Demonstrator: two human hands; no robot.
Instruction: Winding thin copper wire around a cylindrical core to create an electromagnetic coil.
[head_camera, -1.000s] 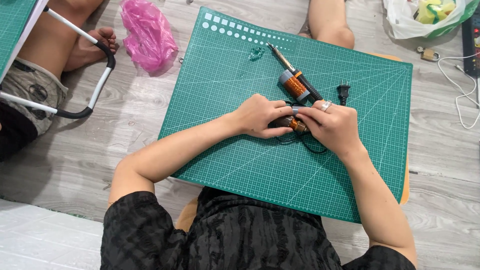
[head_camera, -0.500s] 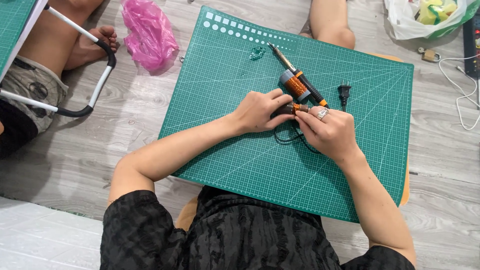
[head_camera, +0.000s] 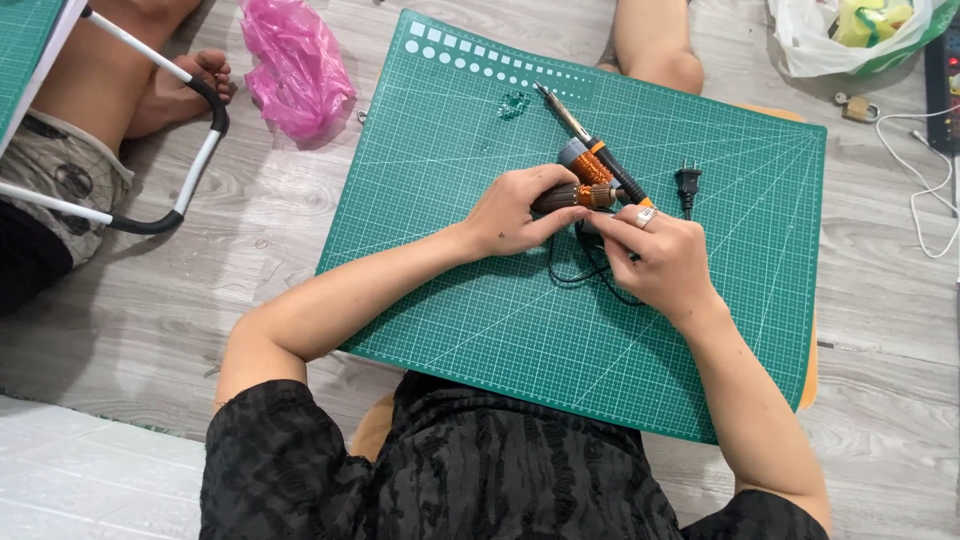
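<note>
A soldering iron (head_camera: 590, 155) with a black and orange handle and a metal tip lies on the green cutting mat (head_camera: 450, 150). My left hand (head_camera: 520, 210) grips a dark brown cylindrical part with orange-copper winding (head_camera: 572, 195) beside it. My right hand (head_camera: 655, 255), with a ring on one finger, pinches the right end of that part. A black cord (head_camera: 580, 272) loops under my hands, and its black plug (head_camera: 687, 183) rests on the mat to the right.
A pink plastic bag (head_camera: 297, 65) lies on the wooden floor left of the mat. Another person's leg and foot (head_camera: 170, 85) sit by a white tube frame (head_camera: 195, 165). A knee (head_camera: 655, 50) is at the top. A white bag (head_camera: 850, 35) and white cable (head_camera: 925, 190) lie right.
Both hands have shifted up the mat toward the soldering iron, carrying the wound part with them. The cord loop now shows below the hands.
</note>
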